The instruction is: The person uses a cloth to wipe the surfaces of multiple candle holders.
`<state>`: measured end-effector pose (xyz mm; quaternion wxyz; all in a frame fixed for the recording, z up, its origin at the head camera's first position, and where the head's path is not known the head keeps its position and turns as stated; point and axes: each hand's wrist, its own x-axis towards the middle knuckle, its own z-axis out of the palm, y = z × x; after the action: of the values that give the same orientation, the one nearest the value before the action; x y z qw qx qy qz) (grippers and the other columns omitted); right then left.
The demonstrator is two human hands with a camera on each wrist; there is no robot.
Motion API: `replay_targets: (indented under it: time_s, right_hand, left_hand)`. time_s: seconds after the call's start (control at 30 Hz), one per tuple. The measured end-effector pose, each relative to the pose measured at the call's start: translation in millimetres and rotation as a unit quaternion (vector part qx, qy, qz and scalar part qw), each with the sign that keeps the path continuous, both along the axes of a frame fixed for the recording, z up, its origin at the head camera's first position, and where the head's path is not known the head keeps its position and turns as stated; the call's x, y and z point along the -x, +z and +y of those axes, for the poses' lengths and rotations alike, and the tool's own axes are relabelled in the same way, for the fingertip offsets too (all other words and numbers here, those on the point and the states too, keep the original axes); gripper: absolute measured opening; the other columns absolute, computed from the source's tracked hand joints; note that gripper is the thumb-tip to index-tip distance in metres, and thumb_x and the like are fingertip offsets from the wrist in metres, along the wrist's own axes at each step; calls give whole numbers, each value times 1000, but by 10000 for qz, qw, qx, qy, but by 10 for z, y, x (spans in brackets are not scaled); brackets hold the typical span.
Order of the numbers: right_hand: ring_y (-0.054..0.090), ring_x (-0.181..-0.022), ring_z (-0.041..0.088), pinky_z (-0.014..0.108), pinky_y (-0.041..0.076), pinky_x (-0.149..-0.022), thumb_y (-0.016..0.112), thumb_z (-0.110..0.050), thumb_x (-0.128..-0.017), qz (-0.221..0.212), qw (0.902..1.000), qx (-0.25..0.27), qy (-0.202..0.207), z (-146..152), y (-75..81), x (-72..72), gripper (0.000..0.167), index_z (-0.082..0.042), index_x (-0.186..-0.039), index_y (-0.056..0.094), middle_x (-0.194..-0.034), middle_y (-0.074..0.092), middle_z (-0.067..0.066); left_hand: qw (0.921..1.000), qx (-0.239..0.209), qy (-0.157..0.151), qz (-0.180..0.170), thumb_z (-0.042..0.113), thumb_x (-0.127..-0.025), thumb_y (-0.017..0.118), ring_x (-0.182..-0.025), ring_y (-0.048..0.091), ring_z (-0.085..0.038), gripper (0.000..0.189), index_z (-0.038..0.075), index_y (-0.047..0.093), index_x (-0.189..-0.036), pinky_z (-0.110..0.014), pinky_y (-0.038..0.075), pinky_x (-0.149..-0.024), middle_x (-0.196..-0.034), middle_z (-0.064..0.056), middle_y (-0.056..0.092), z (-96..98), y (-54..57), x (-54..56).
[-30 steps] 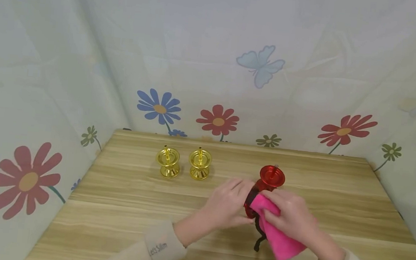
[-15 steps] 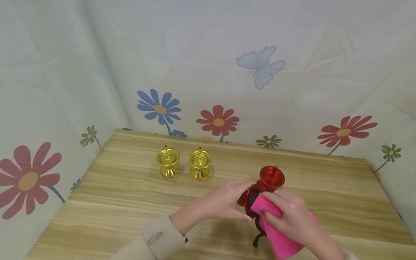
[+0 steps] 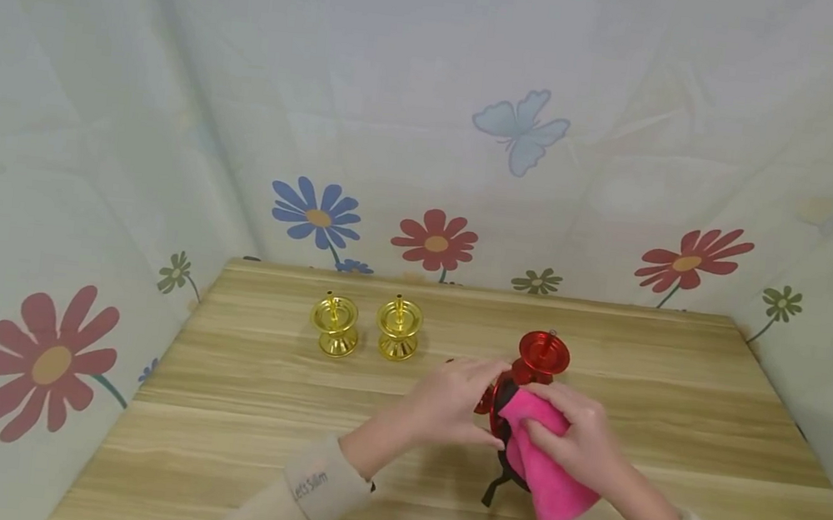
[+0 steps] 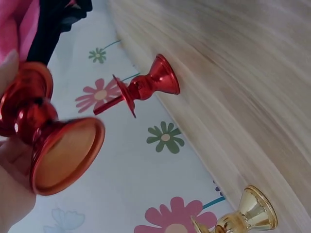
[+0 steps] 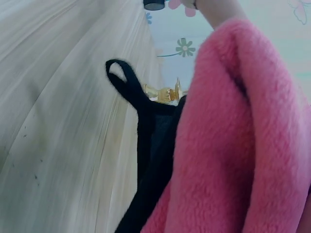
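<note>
My left hand (image 3: 448, 405) grips a shiny red candle holder (image 4: 38, 119), raised off the table and tilted, its flat base facing the left wrist camera. My right hand (image 3: 584, 435) pinches a fluffy pink cloth (image 3: 550, 474) against the cup end of that holder. Black trim edges the cloth, and a black loop (image 5: 127, 82) hangs from it. Just behind the hands, a second red candle holder (image 3: 543, 356) stands upright on the table. The cloth covers much of the held holder in the head view, and the right fingertips are hidden in the right wrist view.
Two gold candle holders (image 3: 398, 329) stand side by side at the back left of the wood-grain table (image 3: 259, 412). Behind the table hangs a pale curtain (image 3: 397, 149) printed with flowers and a butterfly.
My left hand has shifted its grip, so more of the held red holder shows beside the fingers. The cloth and its black loop have swung slightly left. The standing holders stay put.
</note>
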<state>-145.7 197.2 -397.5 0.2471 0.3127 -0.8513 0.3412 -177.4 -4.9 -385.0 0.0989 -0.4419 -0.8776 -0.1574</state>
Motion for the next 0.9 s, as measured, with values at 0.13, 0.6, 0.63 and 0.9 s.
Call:
replay_targets:
  time_s: [0.13,0.6,0.63,0.9]
  right_hand:
    - [51,-66,0,11,44,-53,71,1,-66,-514,9981,309,-139,-17,20,-12,33,-5,-98,63,-85,65,6]
    - [56,-73,9,11,45,-61,69,-11,-72,392,9981,149,460,-3,50,-5,25,-3,-95,64,-85,65,7]
    - [56,-73,9,11,45,-61,69,-10,-72,385,9980,175,465,-9,51,-10,25,-3,-95,64,-85,65,7]
    - [54,-70,1,10,46,-58,70,8,-63,-130,9971,728,188,-59,60,-25,33,-2,-94,64,-85,66,8]
  left_hand:
    - [9916,-251,219,1251,56,-63,69,-115,49,-15,87,7,37,-128,-26,41,-96,-127,-5,50,21,-63,-40]
    - [9972,124,-361,640,57,-63,68,-118,45,-14,91,8,35,-132,-27,36,-100,-128,-2,50,-76,177,-10]
    - [9975,125,-381,575,56,-64,68,-118,46,-14,90,7,36,-132,-26,37,-99,-127,-3,50,-79,182,-13]
    - [9732,-598,-251,2208,47,-64,73,-115,50,-19,77,0,47,-120,-29,37,-100,-120,-9,56,-41,19,-48]
